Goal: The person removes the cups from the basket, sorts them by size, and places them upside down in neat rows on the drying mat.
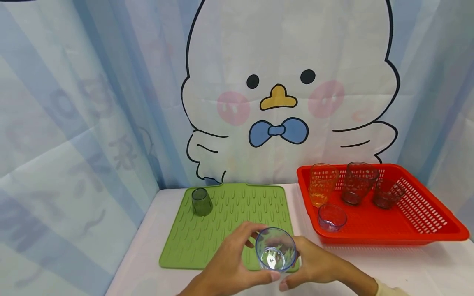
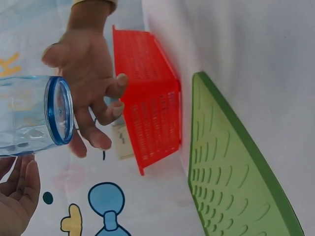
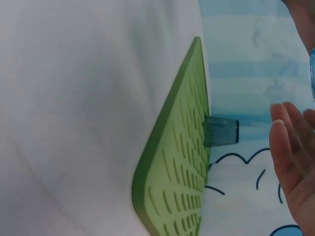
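A clear, blue-tinted drinking glass [image 1: 275,249] is held above the near edge of a green drying mat [image 1: 244,205]. My left hand [image 1: 231,261] grips it from the left, thumb at the front and fingers round the far side. The left wrist view shows the glass [image 2: 29,115] with a thick blue ring at its lower end. My right hand [image 1: 318,261] is beside the glass on the right, its fingers [image 2: 101,110] spread and loosely bent; contact with the glass cannot be made out. A dark green tumbler [image 1: 202,202] stands narrow end up at the mat's back left.
A red plastic basket [image 1: 370,236] stands to the right. In it are an amber glass [image 1: 323,185], a grey glass [image 1: 355,185], a small dark glass [image 1: 386,193] and a small clear cup [image 1: 331,218]. A printed curtain [image 1: 277,41] hangs behind the white table [image 1: 144,246].
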`<state>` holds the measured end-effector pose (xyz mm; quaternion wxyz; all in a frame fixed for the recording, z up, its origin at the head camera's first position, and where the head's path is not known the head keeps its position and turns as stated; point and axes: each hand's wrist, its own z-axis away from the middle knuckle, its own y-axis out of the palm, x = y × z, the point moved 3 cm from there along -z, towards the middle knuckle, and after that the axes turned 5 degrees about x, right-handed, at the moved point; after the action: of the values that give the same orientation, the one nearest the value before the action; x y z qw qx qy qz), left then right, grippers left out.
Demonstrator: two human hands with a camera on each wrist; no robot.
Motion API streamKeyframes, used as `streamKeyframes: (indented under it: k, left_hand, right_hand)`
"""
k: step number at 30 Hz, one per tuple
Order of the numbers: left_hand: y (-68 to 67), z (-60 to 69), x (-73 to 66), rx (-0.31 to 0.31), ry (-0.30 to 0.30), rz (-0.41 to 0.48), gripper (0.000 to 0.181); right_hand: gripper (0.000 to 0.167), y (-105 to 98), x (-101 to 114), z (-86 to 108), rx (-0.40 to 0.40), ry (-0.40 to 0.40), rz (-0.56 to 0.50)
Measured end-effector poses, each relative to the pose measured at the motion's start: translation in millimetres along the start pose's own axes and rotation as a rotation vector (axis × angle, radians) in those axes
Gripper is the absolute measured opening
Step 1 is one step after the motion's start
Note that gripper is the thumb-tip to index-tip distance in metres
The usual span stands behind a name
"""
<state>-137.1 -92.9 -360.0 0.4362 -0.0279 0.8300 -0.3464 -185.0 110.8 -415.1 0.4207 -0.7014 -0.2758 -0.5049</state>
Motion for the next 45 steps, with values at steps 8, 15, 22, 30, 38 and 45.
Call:
streamKeyframes:
  k: [8,15,22,30,38,45]
  left_hand:
    - [1.1,1.6,2.1,0.008,0.004,0.008,0.07]
    - [0.8,6.2,5.6,0.015,0.007,0.01,0.072]
    - [0.4,7.5,5.8,0.056,-0.044,0.014,0.08]
    - [0.7,8.2,8.2,0.089,-0.067,0.042,0.087]
    - [-2.9,10.8,12.6,0.082,-0.046,0.024,0.087]
    - [-3.8,13.5,17.2,0.057,-0.099,0.032,0.085]
  right_hand:
    - [0.085,13,-10,-10.4,0.049,-0.09,-0.152]
    - [0.084,16,-13,-12.7,0.036,-0.115,-0.125]
    - [0.08,13,-14,-10.1,0.027,-0.094,-0.145]
    - [0.058,5,-16,-1.9,-0.053,-0.051,0.037]
    - [0.056,-3,-13,3.6,-0.115,-0.023,0.04]
    - [0.058,-8,-6,6.7,-0.173,-0.093,0.044]
